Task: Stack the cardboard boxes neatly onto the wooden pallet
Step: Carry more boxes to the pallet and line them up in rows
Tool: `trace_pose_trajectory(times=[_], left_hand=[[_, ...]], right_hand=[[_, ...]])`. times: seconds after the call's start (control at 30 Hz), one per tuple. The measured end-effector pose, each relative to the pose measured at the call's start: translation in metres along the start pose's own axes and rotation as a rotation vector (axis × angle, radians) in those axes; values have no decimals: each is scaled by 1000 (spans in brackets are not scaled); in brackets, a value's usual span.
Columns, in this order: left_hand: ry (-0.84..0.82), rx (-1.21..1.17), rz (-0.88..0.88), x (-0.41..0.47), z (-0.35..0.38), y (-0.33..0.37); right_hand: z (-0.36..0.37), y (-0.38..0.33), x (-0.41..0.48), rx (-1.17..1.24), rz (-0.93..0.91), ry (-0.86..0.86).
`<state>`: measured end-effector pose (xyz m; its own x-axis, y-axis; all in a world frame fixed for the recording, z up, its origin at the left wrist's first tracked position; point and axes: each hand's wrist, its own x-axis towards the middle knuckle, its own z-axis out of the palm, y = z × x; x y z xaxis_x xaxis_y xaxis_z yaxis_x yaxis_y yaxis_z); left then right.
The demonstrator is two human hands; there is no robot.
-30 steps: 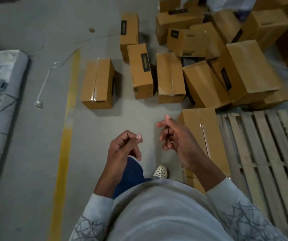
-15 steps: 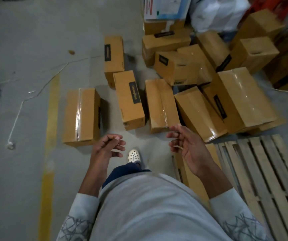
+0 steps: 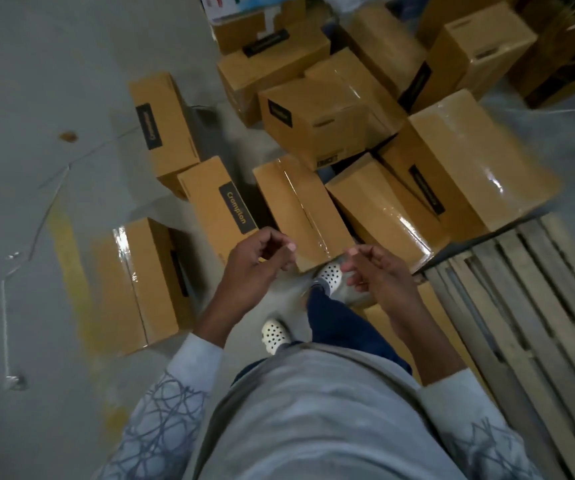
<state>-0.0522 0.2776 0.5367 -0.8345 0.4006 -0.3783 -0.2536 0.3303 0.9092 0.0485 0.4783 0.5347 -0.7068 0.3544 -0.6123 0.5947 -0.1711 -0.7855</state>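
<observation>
Closer now, both hands have come forward with a step, and the pile of cardboard boxes fills more of the view than half a second ago. Left hand [image 3: 262, 261] and right hand [image 3: 379, 275] hang side by side, fingers loosely curled and apart, holding nothing.

Just beyond the fingertips lies the taped box [image 3: 300, 209], likely the next pick. Its long axis runs away from the fingers and a little to the left, with the tape seam along it. The near end points back at the person, right at the toe of the leading shoe [image 3: 329, 275].

Left of the left hand's fingers sits the Crompton box [image 3: 223, 209], roughly parallel. Right of the right hand's fingers waits the wooden pallet [image 3: 539, 289], its visible slats bare.

What could go wrong? That shoe is hard against the box end, so a stumble is possible. The tilted box [image 3: 383, 209] appears to crowd the taped one's far side, so dragging the taped one out could tip it. Glossy tape may slip under the fingers, and an end-on grab risks the box swinging, so it looks wiser to take the long sides.
</observation>
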Motion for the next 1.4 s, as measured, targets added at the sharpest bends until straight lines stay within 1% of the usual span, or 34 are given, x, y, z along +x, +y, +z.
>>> trace_pose_trajectory(times=[0.13,0.23,0.3,0.4,0.5,0.57,0.67,0.73,0.8,0.87,0.93,1.0,1.03,1.1,1.17,1.23,1.3,1.4], left_hand=[[66,-94,-150,50,8,-5],[105,-117,-241,99,12,-8],[124,-163,-314,140,15,-18],[183,-267,-462,212,23,-53],[225,-240,-571,285,37,-119],[223,-180,-623,333,51,-183],[178,83,-650,409,75,-292],[108,232,-701,449,84,-360],[78,278,-756,479,93,-421],[139,304,-800,500,102,-470],[215,246,-894,517,111,-502],[259,94,-1018,526,120,-521],[278,10,-1053,529,123,-527],[323,-128,-1078,529,125,-529],[345,-218,-1092,525,123,-525],[343,-252,-1086,518,122,-514],[351,-255,-1092,510,120,-503],[384,-246,-1074,499,116,-478]], right_hand=[[-14,-30,61,35,23,6],[-24,-45,118,40,47,13],[-25,-46,163,30,73,24],[-20,-24,238,11,118,44],[-11,21,323,-33,153,80],[-2,68,387,-106,185,109],[14,151,485,-308,170,153],[28,202,543,-483,148,98],[37,247,597,-636,124,32],[43,285,645,-747,106,71],[51,307,678,-825,182,137],[59,321,695,-819,276,144],[60,323,699,-801,296,152],[58,327,705,-750,289,185],[55,321,704,-705,322,182],[54,311,699,-742,388,120],[57,295,691,-757,417,93],[63,278,679,-752,365,146]])
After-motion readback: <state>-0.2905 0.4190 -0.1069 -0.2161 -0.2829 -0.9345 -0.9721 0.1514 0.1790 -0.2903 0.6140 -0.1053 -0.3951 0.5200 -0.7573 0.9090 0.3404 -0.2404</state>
